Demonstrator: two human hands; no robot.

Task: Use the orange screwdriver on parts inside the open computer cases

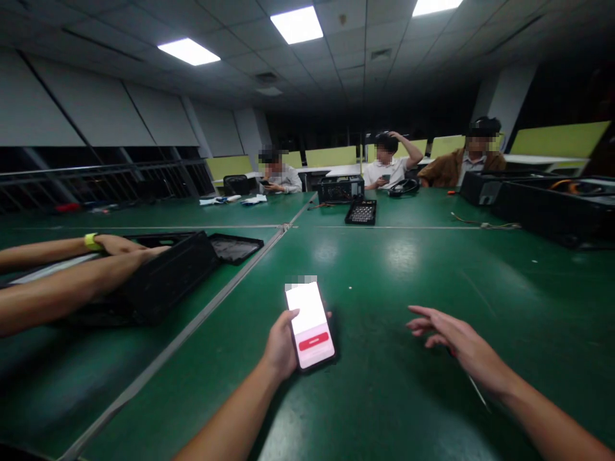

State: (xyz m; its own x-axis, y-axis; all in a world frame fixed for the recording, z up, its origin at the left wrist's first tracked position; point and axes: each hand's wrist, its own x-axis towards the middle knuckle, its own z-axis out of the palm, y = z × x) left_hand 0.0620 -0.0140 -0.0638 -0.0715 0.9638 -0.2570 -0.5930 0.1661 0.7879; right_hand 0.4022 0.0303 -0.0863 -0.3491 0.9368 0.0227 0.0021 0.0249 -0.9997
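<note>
A smartphone (pixel 314 320) with a bright white screen and a red button near its bottom is in my left hand (pixel 281 346). The thumb lies along the phone's left edge, and fingertips show at its right edge. To the right, my right hand (pixel 461 346) is over the green table with its fingers loosely stretched and apart. Under that palm a thin metal shaft (pixel 478 390) sticks out towards me, with a bit of red by the palm; it looks like a screwdriver. Whether it lies on the table or is tucked against the palm, I cannot tell.
At left, another person's arms (pixel 86 275) reach into a black computer case (pixel 173 275), with a black panel (pixel 235 248) beside it. More computer cases (pixel 557 208) stand at right. Across the green table (pixel 375 397) sit several people, near a small case (pixel 340 190) and headphones (pixel 403 187).
</note>
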